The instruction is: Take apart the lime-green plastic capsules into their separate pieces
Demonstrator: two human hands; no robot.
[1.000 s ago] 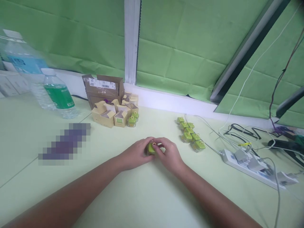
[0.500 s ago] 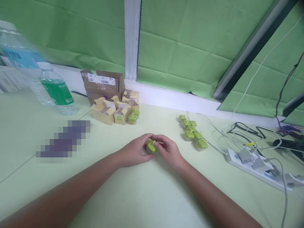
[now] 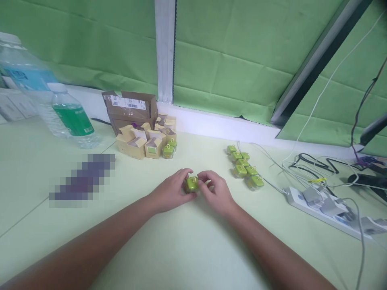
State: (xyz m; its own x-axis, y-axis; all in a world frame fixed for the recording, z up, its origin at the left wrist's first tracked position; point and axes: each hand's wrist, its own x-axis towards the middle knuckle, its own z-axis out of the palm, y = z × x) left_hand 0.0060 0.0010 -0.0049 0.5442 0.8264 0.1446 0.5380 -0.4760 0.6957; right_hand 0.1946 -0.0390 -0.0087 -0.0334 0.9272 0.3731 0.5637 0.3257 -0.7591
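Observation:
A small clear jar with a glossy green lid [image 3: 191,184] and a pale cord loop on top stands on the table between my hands. My left hand [image 3: 173,191] curves around its left side, thumb in front and fingers behind. On the other side, my right hand [image 3: 217,192] has its fingers bent and apart, with the fingertips close to the lid's right edge. Whether they touch it I cannot tell. To the right stands a group of similar green-lidded jars [image 3: 241,170]. Two more such jars [image 3: 168,151] are beside the small open cartons [image 3: 152,147].
Behind the cartons is an opened brown cardboard box [image 3: 133,114]. Two water bottles, one with a green label [image 3: 74,119], stand at the left near a blurred dark patch [image 3: 83,177]. A power strip [image 3: 326,217] with plugs and tangled cables [image 3: 314,167] lies at the right.
My right fingers have drawn slightly away from the lid and spread. The cord, stretched out to the right before, now curls on top of the lid. My left hand stays around the jar.

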